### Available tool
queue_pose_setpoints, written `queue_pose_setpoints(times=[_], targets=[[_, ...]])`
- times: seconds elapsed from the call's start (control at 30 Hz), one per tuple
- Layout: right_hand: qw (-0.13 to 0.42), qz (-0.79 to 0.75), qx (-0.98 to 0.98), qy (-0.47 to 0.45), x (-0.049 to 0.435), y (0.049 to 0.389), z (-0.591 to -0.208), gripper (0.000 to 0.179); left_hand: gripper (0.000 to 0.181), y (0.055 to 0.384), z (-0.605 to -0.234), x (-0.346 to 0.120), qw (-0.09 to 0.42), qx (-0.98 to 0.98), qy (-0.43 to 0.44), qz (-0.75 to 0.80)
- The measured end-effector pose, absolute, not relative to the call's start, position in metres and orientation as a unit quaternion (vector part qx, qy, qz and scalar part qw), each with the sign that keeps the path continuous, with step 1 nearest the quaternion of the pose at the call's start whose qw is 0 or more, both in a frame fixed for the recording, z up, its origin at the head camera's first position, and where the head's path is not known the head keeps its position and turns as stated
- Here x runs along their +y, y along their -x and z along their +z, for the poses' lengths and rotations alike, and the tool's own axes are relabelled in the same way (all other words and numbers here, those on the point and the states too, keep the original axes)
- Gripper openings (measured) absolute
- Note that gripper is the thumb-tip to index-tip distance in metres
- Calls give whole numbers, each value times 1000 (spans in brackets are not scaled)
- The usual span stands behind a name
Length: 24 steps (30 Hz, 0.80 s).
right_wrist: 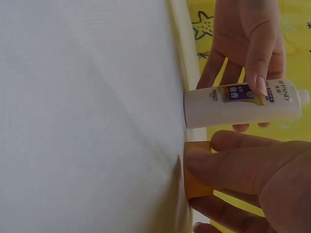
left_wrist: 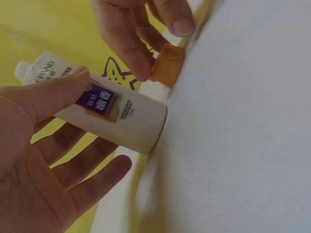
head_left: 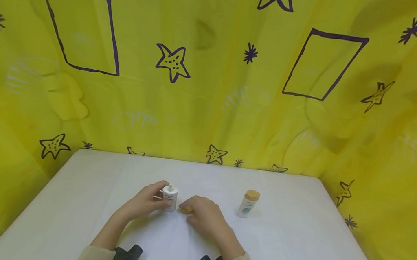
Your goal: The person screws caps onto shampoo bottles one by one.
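A small white bottle (head_left: 170, 199) with a purple label and a bare nozzle stands upright on the table. My left hand (head_left: 145, 202) holds it, thumb across the label side and fingers behind. Just to the right, my right hand (head_left: 206, 214) pinches an orange cap (head_left: 186, 210) resting on the tabletop. The right wrist view shows the thumb against the cap (right_wrist: 198, 177), fingers on its other side. In the left wrist view, a narrow gap separates the cap (left_wrist: 168, 65) from the base of the bottle (left_wrist: 131, 119).
A second white bottle (head_left: 247, 205), its orange cap on, stands on the table to the right of my right hand. A white cloth covers the table (head_left: 288, 242). Behind it hangs a yellow curtain (head_left: 209, 118) with drawn stars and frames.
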State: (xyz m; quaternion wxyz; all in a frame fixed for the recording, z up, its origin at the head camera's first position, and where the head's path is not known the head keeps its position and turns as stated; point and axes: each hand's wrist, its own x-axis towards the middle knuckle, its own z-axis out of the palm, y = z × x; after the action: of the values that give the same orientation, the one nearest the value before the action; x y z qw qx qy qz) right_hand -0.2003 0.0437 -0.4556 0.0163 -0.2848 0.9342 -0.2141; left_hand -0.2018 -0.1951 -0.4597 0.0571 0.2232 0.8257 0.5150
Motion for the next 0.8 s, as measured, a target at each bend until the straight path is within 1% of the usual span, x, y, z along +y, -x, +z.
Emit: queue_pose_setpoints(times=[0.17,0.33,0.47,0.63,0.8], targets=[[-43,-220,935,277,46,203,-456,30,39,202,-462,-187,34,822,-207,529],[-76,-261,924,268,56,205,-446,30,37,201,-464,-180,26,813,-194,548],[-95,-329,901,267,67,205,-431,28,34,200,-460,-175,13,806,-204,555],[-100,-430,855,271,82,200,-412,29,34,195,-449,-169,-2,803,-208,559],[-107,-495,813,286,91,192,-395,30,35,188,-436,-162,-3,795,-218,566]])
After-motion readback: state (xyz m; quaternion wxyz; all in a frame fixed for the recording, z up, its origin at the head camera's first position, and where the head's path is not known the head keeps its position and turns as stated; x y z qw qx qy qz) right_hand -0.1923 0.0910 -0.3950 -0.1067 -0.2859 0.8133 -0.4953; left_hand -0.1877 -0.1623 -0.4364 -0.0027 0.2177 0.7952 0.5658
